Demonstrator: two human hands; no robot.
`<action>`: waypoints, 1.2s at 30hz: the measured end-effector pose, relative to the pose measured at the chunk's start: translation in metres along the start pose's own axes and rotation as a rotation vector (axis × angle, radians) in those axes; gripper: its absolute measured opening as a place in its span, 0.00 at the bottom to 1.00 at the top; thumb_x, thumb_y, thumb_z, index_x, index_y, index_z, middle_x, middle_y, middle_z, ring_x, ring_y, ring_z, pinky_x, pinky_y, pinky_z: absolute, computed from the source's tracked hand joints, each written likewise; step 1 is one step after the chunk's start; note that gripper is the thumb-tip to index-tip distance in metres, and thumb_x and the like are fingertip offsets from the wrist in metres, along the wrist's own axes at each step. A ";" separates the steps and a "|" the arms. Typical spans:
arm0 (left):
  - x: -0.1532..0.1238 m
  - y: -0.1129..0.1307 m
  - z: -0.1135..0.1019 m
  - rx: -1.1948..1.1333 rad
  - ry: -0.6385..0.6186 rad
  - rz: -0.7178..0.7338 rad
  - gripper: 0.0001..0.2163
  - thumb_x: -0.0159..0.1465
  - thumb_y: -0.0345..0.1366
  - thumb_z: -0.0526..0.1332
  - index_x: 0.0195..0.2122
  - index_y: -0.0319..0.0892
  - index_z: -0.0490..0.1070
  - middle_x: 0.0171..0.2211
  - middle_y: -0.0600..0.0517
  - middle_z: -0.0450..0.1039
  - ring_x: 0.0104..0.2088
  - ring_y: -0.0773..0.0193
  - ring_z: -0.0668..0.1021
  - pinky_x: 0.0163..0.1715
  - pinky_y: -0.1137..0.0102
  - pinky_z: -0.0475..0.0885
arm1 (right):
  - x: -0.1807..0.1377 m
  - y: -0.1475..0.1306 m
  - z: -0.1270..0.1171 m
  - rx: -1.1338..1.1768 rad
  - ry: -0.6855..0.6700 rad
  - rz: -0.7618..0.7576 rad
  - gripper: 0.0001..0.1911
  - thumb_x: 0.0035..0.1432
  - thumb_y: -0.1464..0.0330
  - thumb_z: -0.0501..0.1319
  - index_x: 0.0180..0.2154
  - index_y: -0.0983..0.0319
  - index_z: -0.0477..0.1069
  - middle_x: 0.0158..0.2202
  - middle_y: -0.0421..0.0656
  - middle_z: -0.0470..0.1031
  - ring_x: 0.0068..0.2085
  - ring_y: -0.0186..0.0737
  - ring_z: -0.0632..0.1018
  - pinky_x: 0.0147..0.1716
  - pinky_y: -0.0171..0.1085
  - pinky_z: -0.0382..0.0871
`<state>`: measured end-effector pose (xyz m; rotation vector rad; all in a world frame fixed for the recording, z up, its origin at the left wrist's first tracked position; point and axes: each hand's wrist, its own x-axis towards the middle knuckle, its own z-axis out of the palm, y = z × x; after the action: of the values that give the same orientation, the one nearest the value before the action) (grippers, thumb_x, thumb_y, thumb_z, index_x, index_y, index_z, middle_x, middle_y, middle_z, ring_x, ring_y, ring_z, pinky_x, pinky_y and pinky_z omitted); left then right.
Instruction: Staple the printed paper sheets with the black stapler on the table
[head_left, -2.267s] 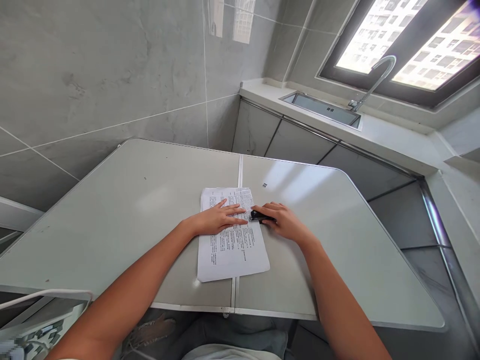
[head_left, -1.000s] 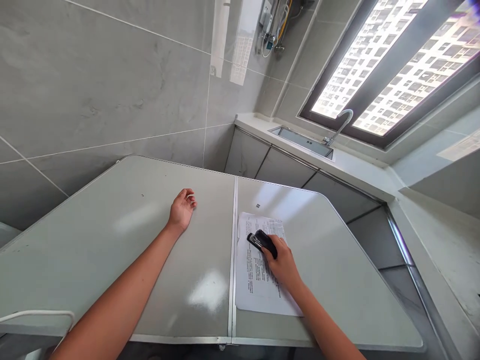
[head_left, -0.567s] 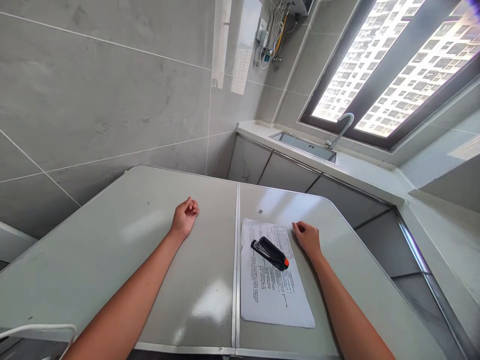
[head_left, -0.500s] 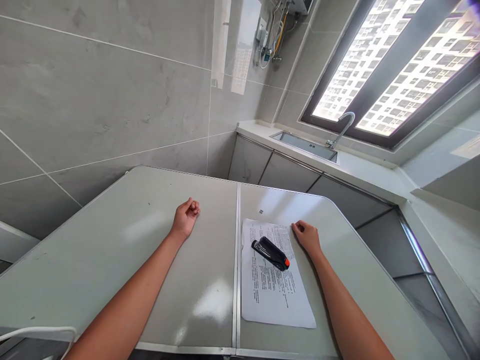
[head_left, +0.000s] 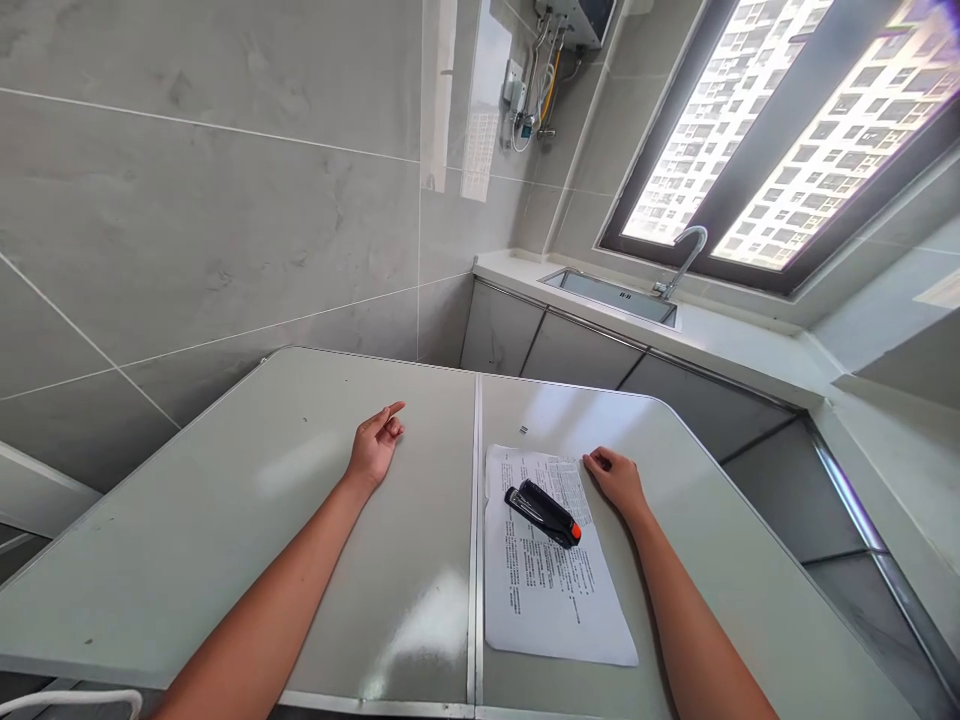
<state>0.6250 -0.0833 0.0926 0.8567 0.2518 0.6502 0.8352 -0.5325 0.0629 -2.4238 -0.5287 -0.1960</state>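
Stapler (head_left: 541, 513) lies slanted on the printed sheets (head_left: 551, 600), black with an orange end, and neither of my hands touches it. The sheets lie flat on the grey table (head_left: 225, 500), just right of its centre seam. My right hand (head_left: 616, 478) rests on the table at the sheets' upper right corner, fingers loosely curled, fingertips at the paper edge, gripping nothing. My left hand (head_left: 375, 445) rests left of the seam, well apart from the stapler, with the index finger stretched out and the other fingers curled in, empty. Beyond, sink (head_left: 611, 293) and tap (head_left: 686, 255) sit on the counter under the window.
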 end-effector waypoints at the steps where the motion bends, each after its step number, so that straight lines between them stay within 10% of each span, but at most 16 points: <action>1: 0.000 0.000 0.000 -0.001 -0.003 -0.003 0.09 0.62 0.41 0.71 0.35 0.40 0.84 0.49 0.42 0.78 0.29 0.70 0.67 0.33 0.70 0.72 | 0.000 0.000 0.000 0.003 -0.002 0.000 0.20 0.60 0.51 0.58 0.27 0.59 0.72 0.23 0.40 0.73 0.27 0.39 0.71 0.32 0.38 0.63; 27: -0.003 0.001 0.003 0.042 -0.043 -0.025 0.08 0.61 0.38 0.72 0.35 0.38 0.83 0.44 0.44 0.75 0.30 0.69 0.67 0.33 0.70 0.68 | 0.000 -0.007 -0.006 0.051 -0.029 0.027 0.22 0.57 0.48 0.59 0.27 0.60 0.74 0.22 0.40 0.72 0.28 0.40 0.70 0.31 0.37 0.63; 36: -0.020 0.019 0.019 -0.184 -0.351 -0.193 0.15 0.63 0.39 0.68 0.26 0.42 0.64 0.35 0.48 0.66 0.30 0.64 0.68 0.32 0.66 0.67 | -0.001 -0.006 -0.009 0.042 -0.035 -0.005 0.24 0.58 0.47 0.58 0.28 0.60 0.75 0.21 0.41 0.72 0.27 0.41 0.70 0.31 0.38 0.63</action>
<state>0.6101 -0.0986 0.1188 0.7434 -0.0428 0.3294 0.8319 -0.5340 0.0730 -2.3896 -0.5489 -0.1429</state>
